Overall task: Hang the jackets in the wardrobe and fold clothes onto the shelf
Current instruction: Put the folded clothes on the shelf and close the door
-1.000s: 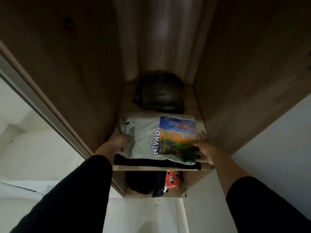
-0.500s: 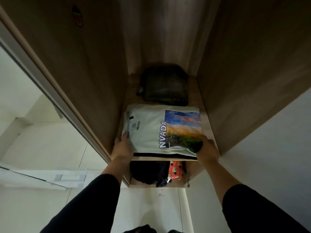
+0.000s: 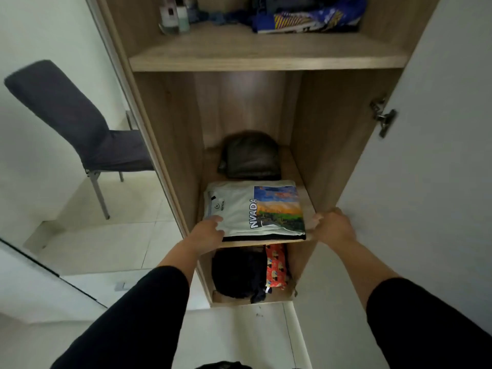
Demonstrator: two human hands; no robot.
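I see a folded white T-shirt (image 3: 239, 209) with a colourful landscape print lying flat at the front of the middle shelf (image 3: 308, 206) of the wardrobe (image 3: 266, 58). It rests on a folded black garment (image 3: 263, 237) whose edge shows just under it along the shelf's front.

My left hand (image 3: 206, 231) sits at the shirt's near left corner, fingers stretched out and lying on the cloth, not curled round it. My right hand (image 3: 331, 226) is at the shirt's near right corner, beside the wardrobe's right wall; its fingers bend loosely toward the edge of the pile, but I cannot tell whether they pinch anything or only touch it. Both sleeves are black.

Behind the shirt, further back on the same shelf, lies a dark folded bundle (image 3: 250, 158), just clear of the shirt. On the bottom shelf below I see a heap of black clothes (image 3: 237, 272) with a red patterned pouch (image 3: 275, 265) wedged beside it on the right. The upper shelf carries some bottles (image 3: 174, 14) on the left and a blue and yellow garment (image 3: 306, 17) on the right.

To the left of the wardrobe stands a dark chair (image 3: 80, 123) on the pale tiled floor. The white door (image 3: 426, 155) hangs open on the right, its metal hinge (image 3: 383, 117) showing.
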